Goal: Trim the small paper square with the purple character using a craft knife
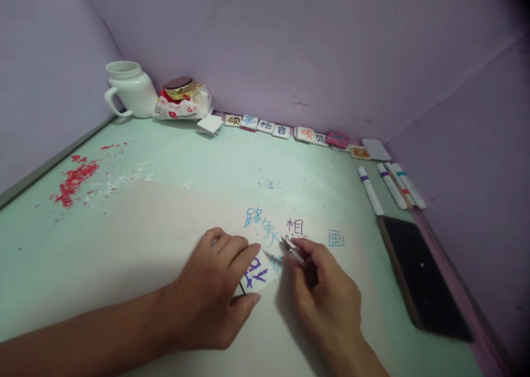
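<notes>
My left hand (219, 283) grips a small white tile (261, 279) between thumb and fingers, low over the table. A purple painted character shows on the tile's face, partly covered by my fingers. In my right hand (329, 288) is a craft knife (293, 252), held like a pen. Its pointed metal blade is directed up and left, a short way from the tile and apart from it. Beneath the hands, the pale tabletop (199, 200) carries handwritten characters in blue and purple, one of them partly hidden by the tile and my right hand.
Several character tiles (265, 125) line the back wall. A white jug (134, 93) and a lidded jar in a plastic bag (182, 104) stand back left. Red shavings (77, 184) lie at left. Markers (370, 191) and a dark phone (422, 277) lie at right.
</notes>
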Motion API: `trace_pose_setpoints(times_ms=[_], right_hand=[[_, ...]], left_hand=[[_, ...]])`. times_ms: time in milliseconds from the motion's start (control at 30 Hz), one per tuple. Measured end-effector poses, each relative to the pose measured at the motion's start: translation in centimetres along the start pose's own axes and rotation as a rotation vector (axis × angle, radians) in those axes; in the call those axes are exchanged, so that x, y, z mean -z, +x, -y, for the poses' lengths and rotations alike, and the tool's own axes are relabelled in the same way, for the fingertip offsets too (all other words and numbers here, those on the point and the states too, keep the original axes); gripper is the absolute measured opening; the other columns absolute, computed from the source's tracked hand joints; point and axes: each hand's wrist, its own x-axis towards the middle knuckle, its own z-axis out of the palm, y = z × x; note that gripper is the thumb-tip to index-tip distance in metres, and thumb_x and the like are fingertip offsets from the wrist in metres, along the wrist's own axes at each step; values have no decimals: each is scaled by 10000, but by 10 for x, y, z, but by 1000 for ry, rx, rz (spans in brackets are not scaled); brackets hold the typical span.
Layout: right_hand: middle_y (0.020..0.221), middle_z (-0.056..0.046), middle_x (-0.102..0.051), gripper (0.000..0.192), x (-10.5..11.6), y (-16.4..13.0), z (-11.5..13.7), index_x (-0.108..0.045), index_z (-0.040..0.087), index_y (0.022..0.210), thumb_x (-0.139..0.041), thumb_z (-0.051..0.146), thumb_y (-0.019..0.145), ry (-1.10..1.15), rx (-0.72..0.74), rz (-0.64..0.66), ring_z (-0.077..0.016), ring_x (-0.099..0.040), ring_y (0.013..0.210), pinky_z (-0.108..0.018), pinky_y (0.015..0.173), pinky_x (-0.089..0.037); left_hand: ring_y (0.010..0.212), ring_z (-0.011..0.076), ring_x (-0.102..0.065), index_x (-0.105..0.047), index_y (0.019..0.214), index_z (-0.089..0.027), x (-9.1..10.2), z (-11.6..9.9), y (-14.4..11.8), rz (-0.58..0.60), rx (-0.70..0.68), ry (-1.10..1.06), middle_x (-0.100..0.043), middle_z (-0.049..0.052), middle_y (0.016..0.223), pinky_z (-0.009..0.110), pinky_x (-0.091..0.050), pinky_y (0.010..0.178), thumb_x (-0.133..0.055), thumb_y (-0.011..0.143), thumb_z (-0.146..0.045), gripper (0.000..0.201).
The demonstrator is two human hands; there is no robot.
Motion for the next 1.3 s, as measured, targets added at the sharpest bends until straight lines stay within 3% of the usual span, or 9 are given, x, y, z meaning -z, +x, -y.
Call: trace_pose_setpoints(times_ms=[167,300,433,567,800,1300], right_hand=[[885,4,-678,274,3,-1,-1,-573,253,1086,-504,414,876,70,-49,3,-149,-637,683,-282,612,-471],[722,39,-643,240,9,-7,-3,-564,252,919,-436,455,924,94,-20,83,-132,-595,596,-264,569,-419],[678,53,-635,212,13,-11,-8,-618,265,827,-485,400,923,27,92,77,-113,-581,569,-240,526,-367],[715,63,-648,151,13,-11,-11,-645,275,862,-516,327,922,-25,263,26,-97,-585,593,-230,538,-354],[777,25,-688,178,12,-10,-16,-657,244,906,-484,254,947,-158,398,-3,-142,-603,693,-270,602,-342],[832,12,-713,212,13,-11,-15,-681,248,969,-540,154,842,-111,444,3,-156,-627,691,-268,581,-413]], left_hand=[[919,269,-525,-506,1226,-77,0,0,-1,-6,-4,-1,-582,132,1053,489,-364,898,-580,771,-190,474],[911,266,-522,-511,1206,-88,-2,1,-1,-27,5,-7,-583,125,1052,483,-356,898,-567,775,-193,447],[915,263,-517,-497,1212,-104,-2,2,-1,-29,1,-4,-578,119,1059,467,-363,889,-555,781,-192,444],[925,265,-507,-481,1233,-110,0,1,0,-14,2,3,-568,123,1076,465,-375,878,-544,781,-186,462],[941,272,-503,-470,1235,-119,1,0,0,-24,14,-12,-562,126,1095,484,-393,871,-524,781,-177,461],[913,273,-490,-507,1169,-158,-2,2,3,1,73,5,-561,96,1043,463,-374,832,-597,783,-198,398]])
